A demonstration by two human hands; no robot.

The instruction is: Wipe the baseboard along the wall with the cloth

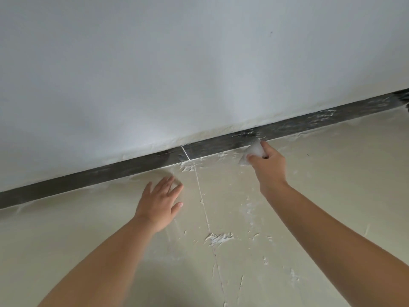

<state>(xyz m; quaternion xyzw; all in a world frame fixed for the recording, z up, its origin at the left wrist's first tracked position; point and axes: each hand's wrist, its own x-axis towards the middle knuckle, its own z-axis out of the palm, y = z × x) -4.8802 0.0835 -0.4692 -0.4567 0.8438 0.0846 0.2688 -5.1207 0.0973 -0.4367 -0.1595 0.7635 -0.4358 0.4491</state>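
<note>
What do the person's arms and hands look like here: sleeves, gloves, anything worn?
Both forearms are bare up to the frame edge, with no sleeves in view. The left hand and right hand are ungloved. No watch, ring, bracelet or other marking shows on either wrist or on the fingers that are visible.

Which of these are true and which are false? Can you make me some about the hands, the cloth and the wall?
1. The right hand holds a white cloth. True.
2. The cloth is up against the dark baseboard. True.
3. The left hand holds a sponge. False: it holds nothing and lies flat on the floor with fingers spread.
4. The baseboard is bright red. False: it is dark grey to black, with white smears.
5. The floor has white splatters on it. True.
6. The wall is covered in posters. False: it is plain white.
</note>
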